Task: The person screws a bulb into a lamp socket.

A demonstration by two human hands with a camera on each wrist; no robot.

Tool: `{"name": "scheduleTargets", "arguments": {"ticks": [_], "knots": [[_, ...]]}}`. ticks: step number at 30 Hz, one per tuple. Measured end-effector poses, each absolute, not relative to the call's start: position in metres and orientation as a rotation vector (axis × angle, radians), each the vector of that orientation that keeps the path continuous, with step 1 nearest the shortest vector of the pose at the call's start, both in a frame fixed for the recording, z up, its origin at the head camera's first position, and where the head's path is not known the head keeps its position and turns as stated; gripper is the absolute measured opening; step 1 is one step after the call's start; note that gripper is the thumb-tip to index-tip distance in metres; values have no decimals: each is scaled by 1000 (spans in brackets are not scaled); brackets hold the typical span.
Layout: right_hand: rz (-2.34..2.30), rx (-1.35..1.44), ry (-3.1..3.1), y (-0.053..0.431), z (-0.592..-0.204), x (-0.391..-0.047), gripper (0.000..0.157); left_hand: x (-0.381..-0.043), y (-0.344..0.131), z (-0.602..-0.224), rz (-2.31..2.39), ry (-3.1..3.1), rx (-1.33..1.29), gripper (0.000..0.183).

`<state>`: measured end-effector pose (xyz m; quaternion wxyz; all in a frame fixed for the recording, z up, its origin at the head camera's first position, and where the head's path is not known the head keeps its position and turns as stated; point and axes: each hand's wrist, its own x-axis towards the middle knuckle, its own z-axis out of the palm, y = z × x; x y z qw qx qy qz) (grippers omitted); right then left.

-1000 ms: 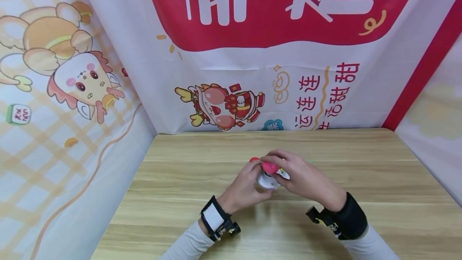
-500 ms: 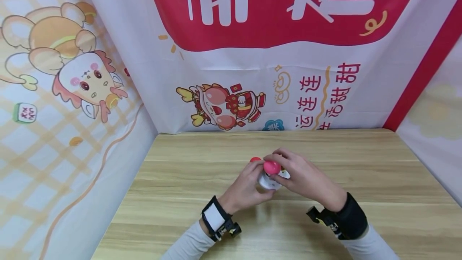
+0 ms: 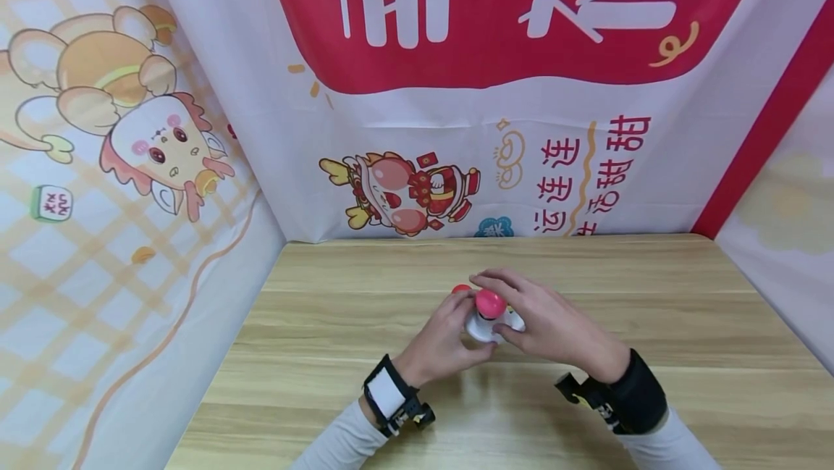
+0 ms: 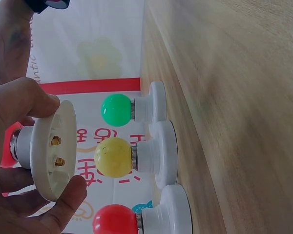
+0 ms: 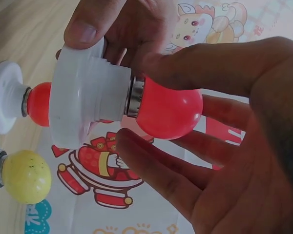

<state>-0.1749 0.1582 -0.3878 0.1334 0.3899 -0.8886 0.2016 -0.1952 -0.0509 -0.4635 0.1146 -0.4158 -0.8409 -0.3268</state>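
My left hand (image 3: 439, 340) grips a white lamp holder (image 5: 83, 92) by its round base, thumb on one side and fingers on the other. It is raised off the table and tilted, with brass screws inside its underside in the left wrist view. A pinkish-red bulb (image 5: 171, 109) sits in its socket, metal collar partly showing. Around this bulb my right hand (image 3: 544, 321) is spread, thumb (image 5: 180, 68) on one side and fingers on the other. An index fingertip stands apart from the glass; whether the thumb touches it, I cannot tell.
On the wooden table (image 3: 313, 354) stand white holders with a green bulb (image 4: 116, 109), a yellow bulb (image 4: 113, 157) and a red bulb (image 4: 115, 219), in a row behind my hands. Printed cloth (image 3: 404, 115) hangs at the table's back and sides.
My right hand's fingers have loosened from the bulb and spread, the thumb now lower and the index finger further left. My left hand keeps holding the lamp holder in place.
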Motion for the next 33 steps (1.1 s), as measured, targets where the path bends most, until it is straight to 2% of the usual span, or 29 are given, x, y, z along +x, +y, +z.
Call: {"name": "scheduleTargets", "arguments": {"ticks": [13,33], "knots": [[609,1152,-2505,159,-388,-175,51,-196,-52,-463,-965,-2461,-1221,77],[521,1022,-2500,156,-391,-178,47,-195,-51,-464,-1011,-2463,-1230,79]]}}
